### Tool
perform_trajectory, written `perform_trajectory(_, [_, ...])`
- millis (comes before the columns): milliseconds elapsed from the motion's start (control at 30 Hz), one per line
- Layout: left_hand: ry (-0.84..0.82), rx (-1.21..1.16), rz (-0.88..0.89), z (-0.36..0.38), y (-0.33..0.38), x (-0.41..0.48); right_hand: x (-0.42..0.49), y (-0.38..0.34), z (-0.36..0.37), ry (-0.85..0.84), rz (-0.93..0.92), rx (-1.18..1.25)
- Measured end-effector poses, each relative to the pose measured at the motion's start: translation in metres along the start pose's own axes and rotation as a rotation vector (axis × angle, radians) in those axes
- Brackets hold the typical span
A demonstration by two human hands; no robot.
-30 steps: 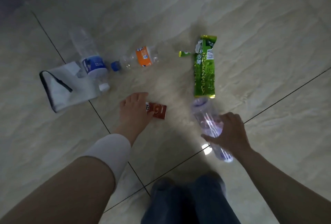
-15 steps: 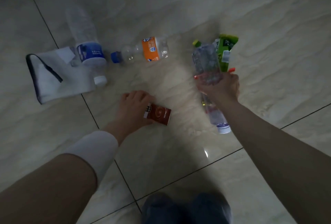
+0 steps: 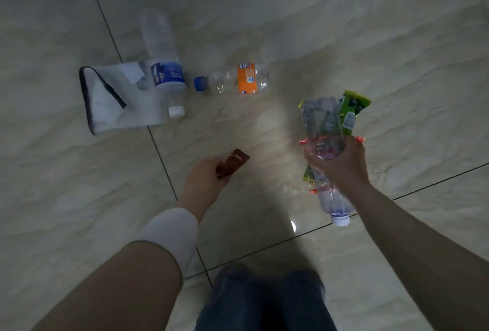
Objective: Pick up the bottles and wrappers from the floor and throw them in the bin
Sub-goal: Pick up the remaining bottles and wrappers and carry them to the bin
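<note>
Beige tiled floor (image 3: 370,39) with litter, seen from above by a person bending over it.
The left hand (image 3: 203,182) pinches a brown wrapper (image 3: 232,162) just above the floor; the right hand (image 3: 341,164) is closed around a clear bottle (image 3: 321,124) and a green wrapper (image 3: 350,111) together. A blue-labelled bottle (image 3: 165,71), an orange-labelled bottle (image 3: 238,80) and a white cloth (image 3: 105,103) lie on the floor beyond.

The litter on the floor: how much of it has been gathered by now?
Nothing is binned yet; no bin shows. In hand: the left hand holds a brown wrapper, the right hand grips a clear bottle with a green wrapper. Left on the floor: the blue-label bottle, the orange-label bottle and a white wrapper.
</note>
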State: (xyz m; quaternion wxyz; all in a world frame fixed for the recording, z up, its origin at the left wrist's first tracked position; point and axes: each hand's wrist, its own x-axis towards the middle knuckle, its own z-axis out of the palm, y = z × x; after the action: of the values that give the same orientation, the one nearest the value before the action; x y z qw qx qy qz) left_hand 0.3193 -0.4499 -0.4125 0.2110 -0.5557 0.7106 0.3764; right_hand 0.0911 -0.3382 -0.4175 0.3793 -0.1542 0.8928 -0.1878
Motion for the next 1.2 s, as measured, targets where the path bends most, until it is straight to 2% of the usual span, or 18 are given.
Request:
perform_trajectory(200, [0.07, -0.35, -0.18, -0.098, -0.001, -0.057, -0.062, -0.072, -0.049, -0.127, 0.029, -0.017])
perform_trajectory(333, [0.104, -0.361, -0.195, -0.159, -0.015, -0.057, -0.064, -0.13, -0.053, -0.181, -0.048, -0.045])
perform_trajectory(567, [0.136, -0.205, -0.161, -0.208, -0.062, 0.005, -0.02, -0.186, -0.012, -0.165, -0.114, -0.065])
perform_trajectory(700, [0.116, 0.025, -0.077, -0.22, -0.082, 0.033, -0.015, -0.206, -0.002, -0.151, -0.109, -0.005])
perform_trajectory(833, [0.025, 0.225, 0.0, -0.228, -0.094, 0.074, 0.004, -0.225, 0.013, -0.159, -0.215, 0.006])
perform_trajectory(933, [-0.018, 0.384, 0.056, -0.223, -0.099, 0.109, 0.023, -0.22, 0.029, -0.226, -0.268, 0.005])
perform_trajectory(1067, [-0.005, 0.412, 0.037, -0.207, -0.113, 0.152, 0.043, -0.21, 0.049, -0.302, -0.345, 0.01])
perform_trajectory(1200, [0.105, 0.44, 0.142, -0.188, -0.128, 0.178, 0.059, -0.193, 0.063, -0.294, -0.344, -0.075])
